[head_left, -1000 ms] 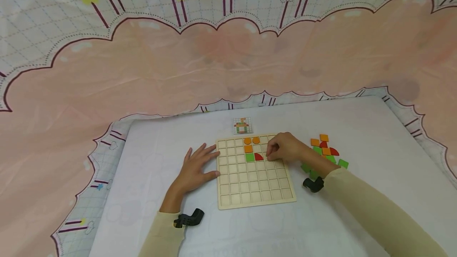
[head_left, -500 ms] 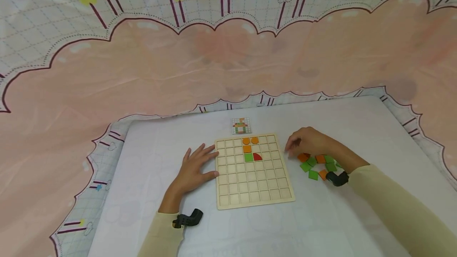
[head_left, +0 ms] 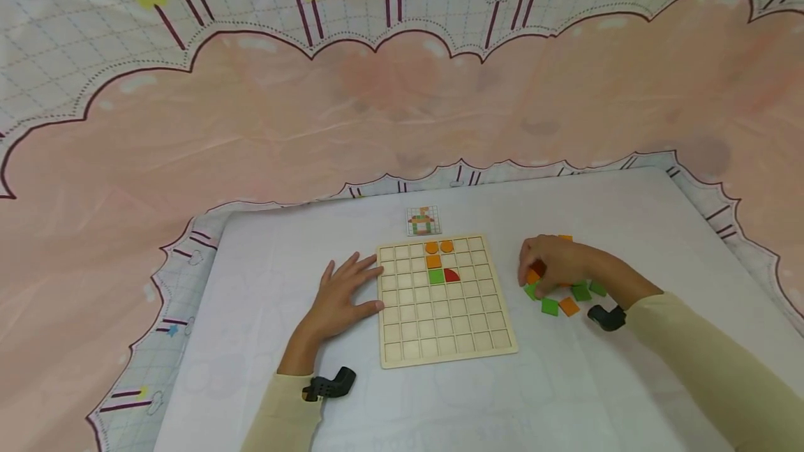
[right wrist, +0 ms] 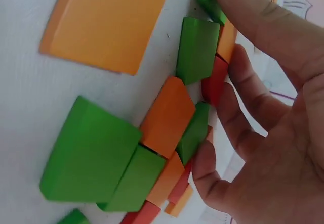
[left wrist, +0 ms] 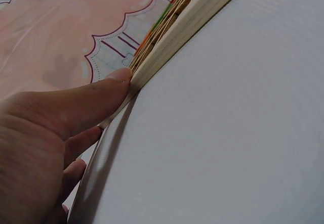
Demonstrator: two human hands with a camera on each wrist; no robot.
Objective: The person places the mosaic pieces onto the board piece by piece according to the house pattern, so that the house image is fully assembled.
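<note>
My left hand point(head_left: 339, 302) lies with fingers spread at the left edge of the wooden grid board point(head_left: 402, 351). In the left wrist view the thumb point(left wrist: 109, 85) touches the board's side. The board bears two orange circles point(head_left: 439, 247), an orange square point(head_left: 433, 261), a green square point(head_left: 436, 276) and a red quarter-circle point(head_left: 451, 275). My right hand point(head_left: 553, 260) is over the loose pile, thumb and fingers apart and bent around several pieces. In the right wrist view, its fingertips are right beside a red piece point(right wrist: 215, 80) and an upright-looking green square point(right wrist: 197, 49).
A small pattern card point(head_left: 423, 221) lies just beyond the board. Loose green squares point(head_left: 549, 307) and orange squares point(head_left: 569, 306) spread over the white table point(head_left: 283, 243) right of the board. A patterned cloth point(head_left: 264, 124) hangs behind the table.
My right hand has moved right, off the board, and come down among the loose pieces. My left hand has stayed at the board's left edge.
</note>
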